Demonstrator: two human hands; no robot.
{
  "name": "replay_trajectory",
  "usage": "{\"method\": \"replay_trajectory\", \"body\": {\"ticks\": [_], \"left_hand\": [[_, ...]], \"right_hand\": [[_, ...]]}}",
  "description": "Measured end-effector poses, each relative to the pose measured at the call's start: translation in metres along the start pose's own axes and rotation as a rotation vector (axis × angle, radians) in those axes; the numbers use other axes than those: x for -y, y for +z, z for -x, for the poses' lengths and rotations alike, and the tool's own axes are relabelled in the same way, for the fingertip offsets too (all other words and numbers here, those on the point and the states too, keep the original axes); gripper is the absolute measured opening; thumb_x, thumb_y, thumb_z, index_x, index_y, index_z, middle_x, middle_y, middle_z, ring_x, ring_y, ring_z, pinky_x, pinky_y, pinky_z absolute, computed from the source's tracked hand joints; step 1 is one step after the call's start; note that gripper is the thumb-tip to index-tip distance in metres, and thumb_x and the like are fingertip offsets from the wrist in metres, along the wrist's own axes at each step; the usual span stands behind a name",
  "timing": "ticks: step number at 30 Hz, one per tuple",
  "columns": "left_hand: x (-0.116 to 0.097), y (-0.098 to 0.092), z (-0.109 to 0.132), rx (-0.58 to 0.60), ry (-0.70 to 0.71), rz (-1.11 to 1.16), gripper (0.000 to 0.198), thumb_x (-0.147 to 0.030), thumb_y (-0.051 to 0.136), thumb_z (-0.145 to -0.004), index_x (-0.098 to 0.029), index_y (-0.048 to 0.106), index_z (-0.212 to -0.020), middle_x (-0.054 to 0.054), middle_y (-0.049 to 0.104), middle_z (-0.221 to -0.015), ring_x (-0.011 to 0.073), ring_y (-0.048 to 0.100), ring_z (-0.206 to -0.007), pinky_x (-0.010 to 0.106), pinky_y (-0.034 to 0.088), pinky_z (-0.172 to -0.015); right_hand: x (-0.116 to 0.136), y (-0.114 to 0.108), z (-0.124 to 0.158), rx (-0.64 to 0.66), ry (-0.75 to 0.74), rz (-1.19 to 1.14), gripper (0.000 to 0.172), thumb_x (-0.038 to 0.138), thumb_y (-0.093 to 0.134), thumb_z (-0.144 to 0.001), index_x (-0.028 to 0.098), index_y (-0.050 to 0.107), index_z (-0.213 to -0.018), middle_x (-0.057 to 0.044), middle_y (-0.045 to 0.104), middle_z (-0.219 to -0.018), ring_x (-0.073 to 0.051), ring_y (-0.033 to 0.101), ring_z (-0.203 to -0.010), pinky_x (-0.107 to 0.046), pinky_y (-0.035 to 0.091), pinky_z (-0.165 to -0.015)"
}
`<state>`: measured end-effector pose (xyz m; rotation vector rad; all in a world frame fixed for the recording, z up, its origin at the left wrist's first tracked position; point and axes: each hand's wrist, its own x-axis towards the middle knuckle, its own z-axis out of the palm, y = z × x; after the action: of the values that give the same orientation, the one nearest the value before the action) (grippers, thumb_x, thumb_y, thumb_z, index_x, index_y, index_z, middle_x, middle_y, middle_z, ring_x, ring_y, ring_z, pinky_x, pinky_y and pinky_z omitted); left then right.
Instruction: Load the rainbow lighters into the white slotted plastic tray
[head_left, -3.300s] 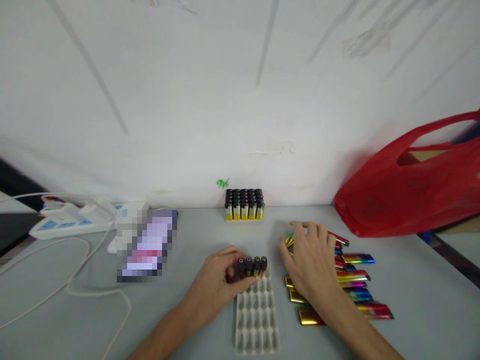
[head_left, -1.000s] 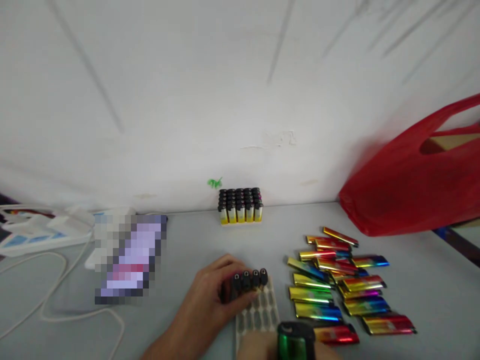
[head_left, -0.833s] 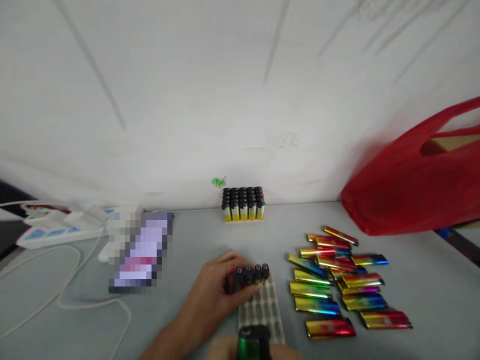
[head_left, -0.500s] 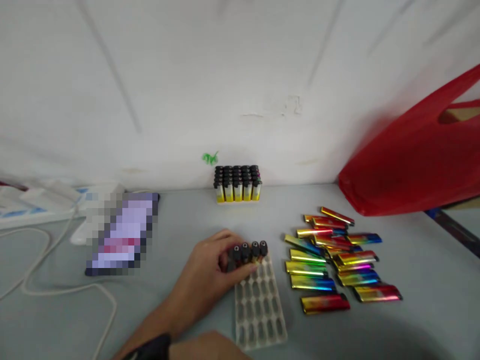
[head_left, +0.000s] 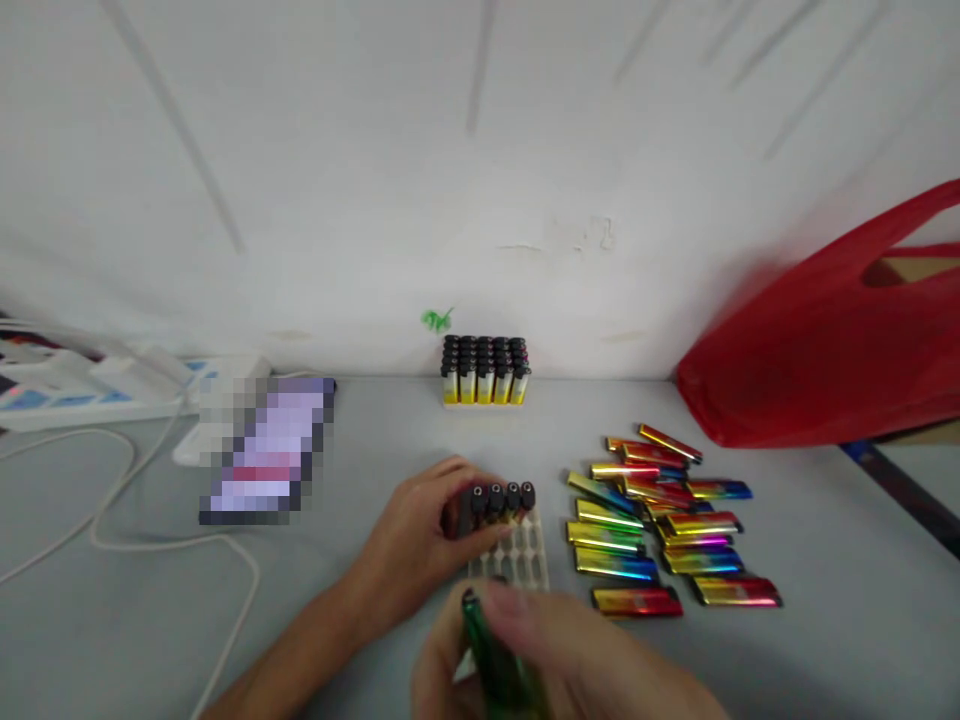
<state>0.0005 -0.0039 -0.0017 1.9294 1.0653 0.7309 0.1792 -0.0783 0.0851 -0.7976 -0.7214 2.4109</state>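
A pale lighter tray (head_left: 534, 565) with rows of slots lies on the table in front of me. Several lighters (head_left: 513, 497) with black tops stand upright in its far row. My left hand (head_left: 427, 515) curls round the tray's far left corner, thumb along the front of those lighters and fingers behind them. Closer to the camera, my right hand (head_left: 562, 640) grips a green lighter (head_left: 495, 655) between thumb and fingers, above the near part of the tray, which it hides. Loose lighters (head_left: 611, 565), shiny and multicoloured, lie in a heap right of the tray.
A filled block of lighters (head_left: 486, 385) stands against the wall. A red bag (head_left: 817, 350) leans at the right. On the left are a phone with a blurred screen (head_left: 274, 440), a white power strip (head_left: 97, 405) and a loose white cable (head_left: 244, 570).
My right hand has come into view from below, holding a green lighter over the near part of the tray. My left hand keeps its hold; the whole view has shifted slightly.
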Motion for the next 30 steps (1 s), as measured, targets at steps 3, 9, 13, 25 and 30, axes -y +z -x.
{"method": "replay_trajectory", "body": {"ticks": [3, 9, 13, 25, 30], "left_hand": [[-0.004, 0.000, 0.001, -0.014, -0.005, 0.047, 0.018, -0.026, 0.082, -0.093, -0.026, 0.082, -0.111, 0.000, 0.075, -0.101, 0.0216, 0.069, -0.087, 0.030, 0.050, -0.077], [-0.010, 0.001, 0.000, -0.007, -0.082, -0.019, 0.019, -0.032, 0.089, -0.089, -0.023, 0.082, -0.104, -0.003, 0.064, -0.087, 0.0158, 0.057, -0.067, 0.027, 0.041, -0.061], [-0.007, 0.002, 0.001, -0.005, -0.075, -0.044, 0.019, -0.026, 0.090, -0.089, -0.024, 0.082, -0.106, -0.004, 0.064, -0.088, 0.0143, 0.054, -0.065, 0.026, 0.038, -0.060], [-0.004, 0.002, 0.000, -0.007, -0.050, -0.079, 0.015, -0.033, 0.085, -0.092, -0.020, 0.079, -0.098, -0.002, 0.065, -0.091, 0.0139, 0.052, -0.064, 0.025, 0.036, -0.059], [-0.005, 0.002, 0.000, 0.010, -0.073, -0.090, 0.018, -0.035, 0.083, -0.092, -0.019, 0.078, -0.099, -0.001, 0.064, -0.090, 0.0145, 0.053, -0.065, 0.025, 0.038, -0.060]], "right_hand": [[0.022, -0.002, -0.002, 0.008, -0.081, -0.088, 0.063, 0.084, 0.070, -0.087, 0.022, 0.060, -0.076, 0.010, 0.029, -0.057, -0.009, 0.017, -0.045, -0.023, 0.015, -0.042], [0.034, -0.039, -0.019, -0.118, -0.506, -0.117, 0.061, 0.065, 0.070, -0.097, 0.023, 0.041, -0.065, 0.012, 0.021, -0.057, -0.008, 0.009, -0.049, -0.025, 0.012, -0.046], [0.028, -0.056, -0.020, -0.090, -0.510, -0.225, 0.058, 0.060, 0.076, -0.096, 0.023, 0.043, -0.067, 0.012, 0.020, -0.057, -0.008, 0.008, -0.048, -0.024, 0.014, -0.044], [0.024, -0.071, -0.031, -0.163, -0.592, -0.189, 0.067, 0.068, 0.080, -0.092, 0.022, 0.041, -0.061, 0.011, 0.024, -0.057, -0.008, 0.010, -0.050, -0.023, 0.012, -0.044], [0.023, -0.071, -0.030, -0.174, -0.537, -0.152, 0.066, 0.062, 0.078, -0.089, 0.025, 0.033, -0.057, 0.013, 0.019, -0.052, -0.006, 0.008, -0.046, -0.024, 0.009, -0.042]]}}
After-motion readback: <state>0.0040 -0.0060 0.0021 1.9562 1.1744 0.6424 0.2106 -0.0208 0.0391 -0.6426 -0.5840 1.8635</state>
